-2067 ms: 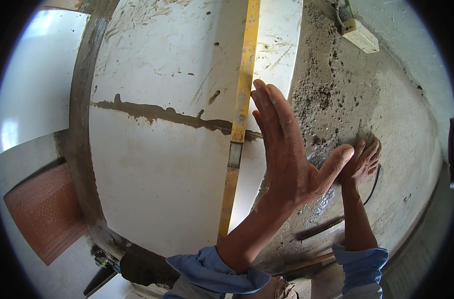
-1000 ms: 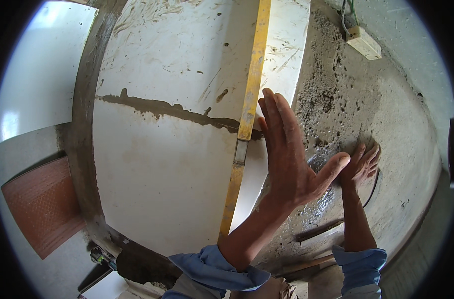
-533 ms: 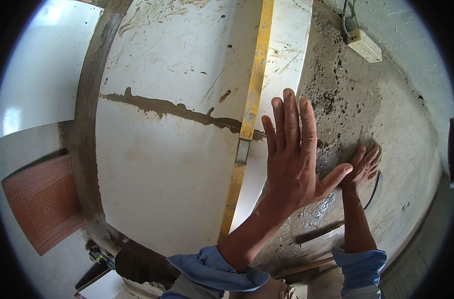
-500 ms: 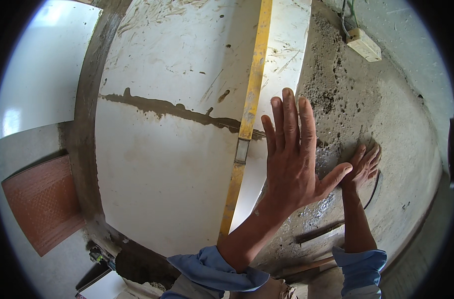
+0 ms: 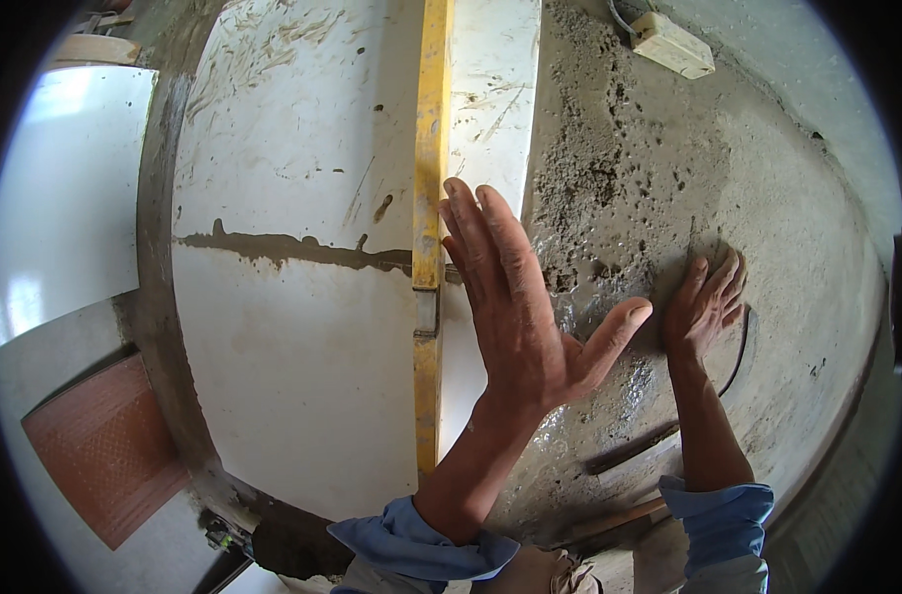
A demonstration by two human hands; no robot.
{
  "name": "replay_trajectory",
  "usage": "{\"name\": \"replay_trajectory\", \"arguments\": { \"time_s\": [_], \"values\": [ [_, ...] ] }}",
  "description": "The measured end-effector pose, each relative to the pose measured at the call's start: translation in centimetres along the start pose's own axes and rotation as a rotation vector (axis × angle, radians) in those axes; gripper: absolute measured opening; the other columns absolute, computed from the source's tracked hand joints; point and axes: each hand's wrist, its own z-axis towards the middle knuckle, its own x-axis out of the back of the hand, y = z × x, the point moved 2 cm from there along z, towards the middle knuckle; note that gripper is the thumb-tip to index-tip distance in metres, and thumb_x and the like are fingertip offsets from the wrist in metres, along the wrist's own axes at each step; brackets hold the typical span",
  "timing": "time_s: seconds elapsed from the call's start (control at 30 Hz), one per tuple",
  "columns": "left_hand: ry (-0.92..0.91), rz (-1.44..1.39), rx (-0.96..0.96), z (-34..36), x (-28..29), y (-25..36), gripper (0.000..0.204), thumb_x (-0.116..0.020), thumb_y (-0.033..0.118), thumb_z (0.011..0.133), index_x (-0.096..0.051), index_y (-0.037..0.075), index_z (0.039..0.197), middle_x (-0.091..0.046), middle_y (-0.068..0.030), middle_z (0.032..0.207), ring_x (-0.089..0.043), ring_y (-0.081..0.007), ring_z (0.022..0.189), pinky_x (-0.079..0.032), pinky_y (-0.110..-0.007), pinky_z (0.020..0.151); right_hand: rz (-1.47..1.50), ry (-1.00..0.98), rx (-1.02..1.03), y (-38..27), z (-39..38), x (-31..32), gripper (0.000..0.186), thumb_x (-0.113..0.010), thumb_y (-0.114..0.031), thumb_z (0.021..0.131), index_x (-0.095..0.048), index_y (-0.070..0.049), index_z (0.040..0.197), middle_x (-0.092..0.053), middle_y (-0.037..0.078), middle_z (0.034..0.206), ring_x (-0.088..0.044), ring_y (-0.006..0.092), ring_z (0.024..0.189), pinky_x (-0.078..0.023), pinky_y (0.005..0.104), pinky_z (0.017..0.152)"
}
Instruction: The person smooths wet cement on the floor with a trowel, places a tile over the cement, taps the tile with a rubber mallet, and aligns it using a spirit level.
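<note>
My left hand is raised with fingers stretched and thumb spread, holding nothing. Its fingertips come close beside a long yellow spirit level; whether they touch it I cannot tell. The level lies lengthwise across large white tiles, near their right edge. Farther right, my right hand rests on the rough grey mortar, fingers apart and nothing in them. A mortar-smeared joint runs crosswise between the two tiles.
A cream electrical box with a cable sits at the far right. On the left are a glossy white panel and a reddish-brown textured tile. A dark strip and a wooden handle lie close to me.
The view has shifted, so the tiles and level appear farther left. My left hand's fingers have tilted closer to the level. My right hand stays on the mortar.
</note>
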Motion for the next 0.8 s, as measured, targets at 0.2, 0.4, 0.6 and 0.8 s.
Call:
{"name": "replay_trajectory", "arguments": {
  "time_s": [0.2,0.4,0.6,0.8],
  "values": [
    [-0.015,0.006,-0.006,-0.17,0.07,-0.06,0.123,-0.063,0.068,0.085,-0.001,-0.012,0.154,0.002,-0.042,0.156,0.001,-0.0564,0.147,-0.005,-0.066,0.117,-0.003,-0.018,0.0,0.0,-0.16,0.17,0.066,-0.033,-0.049,0.104,-0.026,-0.007,0.155,-0.022,0.015,0.162,-0.013,0.0317,0.152,-0.008,0.0579,0.12],
    [-0.064,0.016,-0.013,-0.03,0.67,0.34,0.122,-0.072,0.057,0.084,0.001,-0.012,0.153,0.004,-0.0382,0.159,0.003,-0.0509,0.15,-0.008,-0.059,0.12,-0.004,-0.019,0.02,-0.09,-0.21,0.23,0.067,-0.033,-0.049,0.104,-0.025,-0.005,0.154,-0.021,0.017,0.162,-0.013,0.0333,0.152,-0.008,0.0585,0.119],
    [-0.069,0.02,-0.013,-0.23,0.62,0.26,0.122,-0.071,0.058,0.084,0.001,-0.011,0.154,0.004,-0.0379,0.159,0.001,-0.0513,0.149,-0.008,-0.059,0.12,0.015,-0.011,0.035,0.08,-0.17,0.33,0.067,-0.032,-0.049,0.104,-0.026,-0.004,0.154,-0.023,0.019,0.161,-0.013,0.0343,0.152,-0.007,0.0583,0.119],
    [-0.064,0.035,-0.035,-0.27,0.6,-0.05,0.122,-0.072,0.057,0.084,0.001,-0.011,0.154,0.002,-0.0378,0.159,0.0,-0.0505,0.15,-0.007,-0.058,0.12,0.013,-0.018,0.039,0.03,-0.25,0.19,0.068,-0.032,-0.049,0.104,-0.025,-0.003,0.154,-0.022,0.019,0.161,-0.013,0.0353,0.152,-0.006,0.0588,0.119]
  ]
}}
